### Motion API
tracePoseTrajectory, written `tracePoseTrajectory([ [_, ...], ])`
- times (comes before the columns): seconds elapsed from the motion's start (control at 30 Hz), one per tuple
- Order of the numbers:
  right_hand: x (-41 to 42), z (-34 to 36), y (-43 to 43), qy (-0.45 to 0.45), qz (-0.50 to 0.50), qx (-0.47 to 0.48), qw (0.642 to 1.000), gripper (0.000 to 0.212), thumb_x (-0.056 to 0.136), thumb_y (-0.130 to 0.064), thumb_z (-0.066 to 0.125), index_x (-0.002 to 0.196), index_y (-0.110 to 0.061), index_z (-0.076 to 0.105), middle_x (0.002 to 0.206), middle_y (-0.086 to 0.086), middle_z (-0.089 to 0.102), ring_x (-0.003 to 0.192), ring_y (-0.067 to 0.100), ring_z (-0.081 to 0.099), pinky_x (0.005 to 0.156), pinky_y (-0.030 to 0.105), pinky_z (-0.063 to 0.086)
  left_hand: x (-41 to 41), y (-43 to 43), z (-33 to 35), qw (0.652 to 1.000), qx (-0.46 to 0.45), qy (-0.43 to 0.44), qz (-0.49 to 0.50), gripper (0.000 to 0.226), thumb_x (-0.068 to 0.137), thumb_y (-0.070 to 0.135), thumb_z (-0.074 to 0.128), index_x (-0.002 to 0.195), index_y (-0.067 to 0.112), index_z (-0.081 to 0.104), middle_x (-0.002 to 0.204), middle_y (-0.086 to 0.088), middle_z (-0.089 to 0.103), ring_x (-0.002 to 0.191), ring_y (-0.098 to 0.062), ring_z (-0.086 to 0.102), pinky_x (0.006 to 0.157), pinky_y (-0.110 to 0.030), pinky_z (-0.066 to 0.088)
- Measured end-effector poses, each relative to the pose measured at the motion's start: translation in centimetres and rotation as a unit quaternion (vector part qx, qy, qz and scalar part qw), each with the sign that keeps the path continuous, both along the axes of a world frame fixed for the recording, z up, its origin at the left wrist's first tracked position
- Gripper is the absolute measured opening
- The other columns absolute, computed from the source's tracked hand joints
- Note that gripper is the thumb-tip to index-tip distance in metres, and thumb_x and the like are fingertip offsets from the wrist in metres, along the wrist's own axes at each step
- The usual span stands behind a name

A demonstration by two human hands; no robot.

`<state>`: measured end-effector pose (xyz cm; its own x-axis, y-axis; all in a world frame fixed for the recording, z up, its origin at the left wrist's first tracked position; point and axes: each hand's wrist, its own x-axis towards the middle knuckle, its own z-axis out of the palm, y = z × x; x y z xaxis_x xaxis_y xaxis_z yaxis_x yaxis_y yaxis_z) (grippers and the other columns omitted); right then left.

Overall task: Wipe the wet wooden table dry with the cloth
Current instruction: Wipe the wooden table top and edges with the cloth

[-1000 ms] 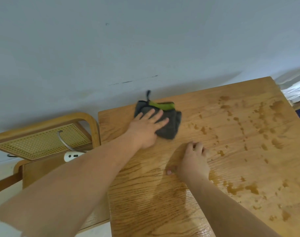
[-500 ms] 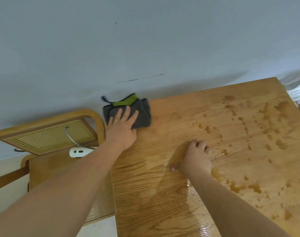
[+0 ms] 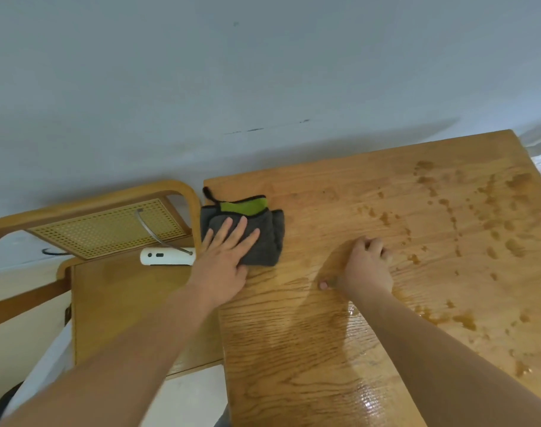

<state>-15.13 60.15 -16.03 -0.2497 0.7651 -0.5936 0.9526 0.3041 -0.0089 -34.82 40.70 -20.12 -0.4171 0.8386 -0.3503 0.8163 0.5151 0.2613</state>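
A folded grey cloth point(image 3: 264, 234) with a green strip and a black loop lies at the far left corner of the wooden table point(image 3: 324, 349). My left hand point(image 3: 224, 261) presses flat on it with straight, spread fingers. My right hand point(image 3: 366, 266) rests on the tabletop near the middle, fingers curled under and thumb out to the left, holding nothing. Dark water drops point(image 3: 454, 229) spot the right half of the table, and a wet sheen point(image 3: 368, 399) shows near the front.
A wooden side unit point(image 3: 115, 303) with a curved frame and a cane panel point(image 3: 109, 229) stands left of the table, lower down. A white device point(image 3: 167, 256) lies on it. A grey wall point(image 3: 263, 72) runs right behind the table's far edge.
My left hand slid the cloth leftward from the table's middle to the far left corner, then a little back along the left edge. My right hand stayed in place.
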Motion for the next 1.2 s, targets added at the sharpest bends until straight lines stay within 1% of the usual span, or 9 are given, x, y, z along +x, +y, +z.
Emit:
tracePoseTrajectory([
  [0.13, 0.0, -0.3, 0.0, -0.007, -0.001, 0.006, 1.0, 0.145, 0.057, -0.058, 0.094, 0.16, -0.004, 0.007, 0.154, 0.014, 0.016, 0.145, 0.039, 0.017, 0.099, 0.05, 0.055, 5.9, 1.6, 0.2, 0.997, -0.029, 0.023, 0.072, 0.077, 0.103, 0.038, 0.04, 0.16, 0.044, -0.01, 0.168, 0.008, -0.024, 0.155, -0.026, -0.025, 0.126, -0.051, -0.01],
  [0.27, 0.0, -0.6, 0.2, -0.008, 0.003, 0.013, 1.0, 0.143, 0.058, -0.059, 0.093, 0.16, -0.005, 0.008, 0.153, 0.013, 0.017, 0.144, 0.037, 0.019, 0.096, 0.047, 0.056, 0.6, 5.0, 0.4, 0.999, -0.035, 0.028, -0.002, 0.074, 0.104, 0.038, 0.038, 0.16, 0.045, -0.009, 0.168, 0.01, -0.021, 0.157, -0.022, -0.018, 0.128, -0.048, -0.003],
  [0.43, 0.4, -0.9, 0.2, -0.001, 0.0, 0.02, 1.0, 0.139, 0.061, -0.057, 0.094, 0.159, -0.008, 0.009, 0.155, 0.01, 0.017, 0.144, 0.036, 0.018, 0.094, 0.045, 0.056, 1.3, 11.9, 1.5, 0.993, -0.074, -0.027, 0.091, 0.07, 0.105, 0.04, 0.035, 0.162, 0.041, -0.006, 0.17, 0.004, -0.02, 0.157, -0.029, -0.019, 0.127, -0.053, -0.004],
  [0.67, 0.4, -0.7, 0.3, 0.003, 0.002, 0.012, 1.0, 0.141, 0.053, -0.066, 0.092, 0.157, -0.009, 0.015, 0.155, 0.01, 0.02, 0.146, 0.036, 0.016, 0.099, 0.047, 0.052, 5.3, 11.1, 1.5, 0.983, -0.072, 0.013, -0.168, 0.07, 0.106, 0.037, 0.035, 0.16, 0.047, -0.007, 0.167, 0.012, -0.023, 0.156, -0.02, -0.02, 0.128, -0.048, -0.004],
  [0.87, 2.6, -0.7, 1.3, 0.048, 0.01, -0.046, 0.998, 0.145, 0.052, -0.07, 0.09, 0.162, -0.018, 0.009, 0.161, 0.004, 0.008, 0.15, 0.034, 0.005, 0.108, 0.051, 0.046, 7.7, 14.0, 2.1, 0.995, -0.097, -0.029, 0.025, 0.072, 0.106, 0.032, 0.038, 0.162, 0.044, -0.006, 0.169, 0.008, -0.021, 0.157, -0.024, -0.019, 0.128, -0.049, -0.001],
  [0.97, 6.4, -0.1, 2.4, 0.185, -0.025, -0.126, 0.974, 0.121, 0.067, -0.051, 0.091, 0.161, -0.017, 0.021, 0.166, -0.001, 0.012, 0.152, 0.028, 0.014, 0.12, 0.047, 0.032, 12.6, 12.6, 1.5, 0.995, -0.103, -0.009, -0.004, 0.072, 0.107, 0.038, 0.038, 0.161, 0.044, -0.01, 0.168, 0.008, -0.025, 0.155, -0.027, -0.023, 0.128, -0.05, -0.004],
  [1.03, 9.3, 0.9, 3.0, 0.262, -0.076, -0.13, 0.953, 0.083, 0.083, -0.029, 0.081, 0.153, -0.014, 0.039, 0.161, 0.003, 0.033, 0.143, 0.024, 0.037, 0.115, 0.041, 0.04, 14.3, 11.6, 1.3, 0.991, -0.104, 0.013, -0.078, 0.072, 0.107, 0.04, 0.037, 0.16, 0.045, -0.011, 0.167, 0.009, -0.026, 0.155, -0.026, -0.023, 0.128, -0.05, -0.004],
  [1.13, 13.4, 2.8, 3.3, 0.287, -0.099, -0.089, 0.949, 0.018, 0.095, -0.018, 0.066, 0.111, -0.026, 0.066, 0.121, 0.001, 0.068, 0.095, 0.013, 0.064, 0.082, 0.029, 0.056, 13.6, 12.0, 2.2, 0.986, -0.131, 0.009, -0.103, 0.07, 0.107, 0.038, 0.036, 0.159, 0.048, -0.009, 0.168, 0.012, -0.021, 0.157, -0.021, -0.016, 0.128, -0.049, 0.003],
  [1.2, 15.9, 4.0, 3.1, 0.304, -0.093, -0.09, 0.944, 0.008, 0.101, -0.025, 0.061, 0.1, -0.027, 0.069, 0.093, -0.008, 0.071, 0.065, 0.001, 0.06, 0.055, 0.016, 0.048, 14.1, 12.7, 2.9, 0.99, -0.139, -0.017, -0.014, 0.071, 0.106, 0.036, 0.038, 0.16, 0.048, -0.006, 0.17, 0.011, -0.018, 0.158, -0.021, -0.012, 0.128, -0.05, 0.007],
])
